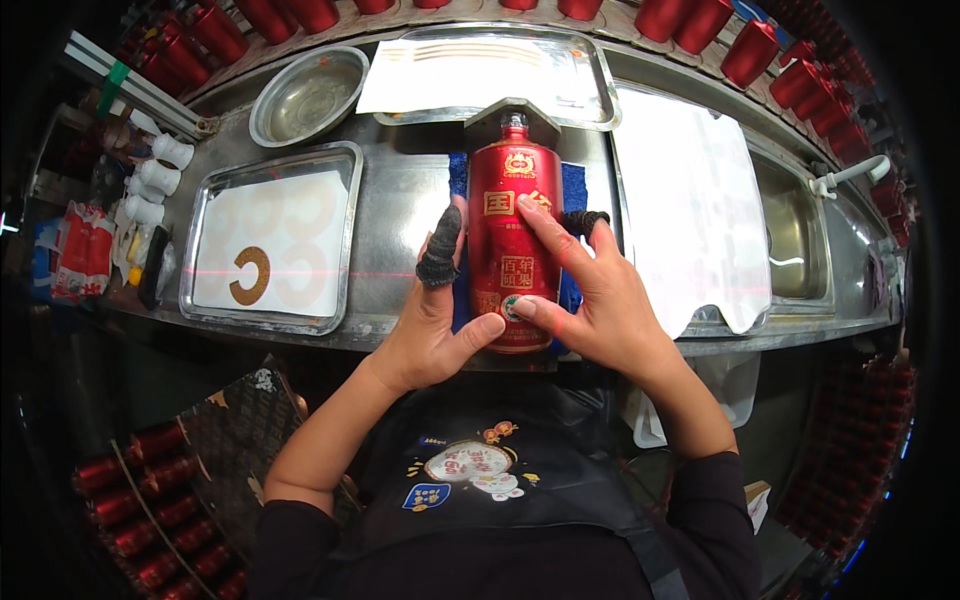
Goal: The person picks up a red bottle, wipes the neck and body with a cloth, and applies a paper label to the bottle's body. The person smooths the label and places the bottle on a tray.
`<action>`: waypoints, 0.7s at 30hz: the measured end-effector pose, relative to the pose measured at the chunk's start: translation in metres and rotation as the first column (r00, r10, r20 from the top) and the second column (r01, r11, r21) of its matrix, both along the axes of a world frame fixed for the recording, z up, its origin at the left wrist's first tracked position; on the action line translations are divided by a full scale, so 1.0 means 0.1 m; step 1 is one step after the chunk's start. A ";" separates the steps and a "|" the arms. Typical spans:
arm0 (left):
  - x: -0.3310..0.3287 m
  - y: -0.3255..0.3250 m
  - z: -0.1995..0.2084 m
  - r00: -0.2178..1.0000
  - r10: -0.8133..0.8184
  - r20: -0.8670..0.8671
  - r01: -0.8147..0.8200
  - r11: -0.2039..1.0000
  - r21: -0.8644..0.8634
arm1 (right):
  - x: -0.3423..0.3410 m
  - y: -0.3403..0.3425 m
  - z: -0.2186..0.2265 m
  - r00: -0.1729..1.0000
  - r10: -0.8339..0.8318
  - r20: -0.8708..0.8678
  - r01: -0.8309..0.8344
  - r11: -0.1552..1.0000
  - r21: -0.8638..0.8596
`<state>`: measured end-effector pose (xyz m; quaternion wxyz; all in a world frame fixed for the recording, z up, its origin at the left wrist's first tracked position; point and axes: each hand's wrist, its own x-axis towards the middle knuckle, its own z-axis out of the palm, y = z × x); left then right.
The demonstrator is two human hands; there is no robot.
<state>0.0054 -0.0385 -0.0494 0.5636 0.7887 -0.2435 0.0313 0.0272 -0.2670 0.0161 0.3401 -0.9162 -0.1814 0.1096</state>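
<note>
A red bottle (pixel 515 240) with gold markings and a dark neck lies on its back on a blue pad (pixel 573 188), its neck in a grey metal holder (pixel 545 125). My left hand (pixel 430 320) holds the bottle's left side. Its thumb rests by the lower front, and a black knitted cover wraps one raised finger. My right hand (pixel 605 295) grips the other side, with index finger and thumb pressed on the bottle's front. A black cover shows on another right finger as well. The fingers underneath are partly hidden.
Left stands a metal tray (pixel 190 270) with a white sheet and a gold C-shaped piece (pixel 250 277). Behind it is a metal bowl (pixel 310 97). A sheet with gold strips (pixel 470 55) lies on another tray. White sheets (pixel 690 210) and a sink (pixel 800 235) are right; red bottles (pixel 750 52) line the back.
</note>
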 end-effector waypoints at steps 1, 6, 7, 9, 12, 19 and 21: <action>-0.02 -0.03 -0.01 0.999 -0.022 -0.046 0.017 0.994 -0.105 | 0.01 -0.01 -0.03 1.000 0.010 0.022 -0.011 0.999 0.046; -0.04 0.00 0.02 0.997 -0.048 -0.053 0.047 0.999 -0.018 | 0.06 -0.08 -0.18 0.984 0.071 0.163 -0.106 0.971 0.213; -0.03 0.01 0.03 0.995 -0.053 -0.086 0.051 0.998 -0.022 | 0.06 -0.10 -0.20 0.985 0.071 0.158 -0.104 0.971 0.217; -0.01 0.02 0.05 0.994 -0.040 -0.101 0.037 0.999 -0.037 | 0.05 -0.12 -0.21 0.989 0.065 0.131 -0.093 0.971 0.219; 0.01 0.01 0.08 1.000 0.013 0.006 -0.013 1.000 -0.011 | 0.04 -0.15 -0.18 0.995 0.066 0.072 -0.077 0.986 0.150; 0.06 0.00 0.13 0.993 -0.018 0.116 -0.006 0.979 0.204 | 0.06 -0.15 -0.14 0.993 0.098 0.064 -0.107 0.983 0.147; 0.06 -0.01 0.13 0.991 -0.010 0.131 -0.014 0.983 0.185 | 0.07 -0.16 -0.15 0.995 0.098 0.019 -0.100 0.982 0.158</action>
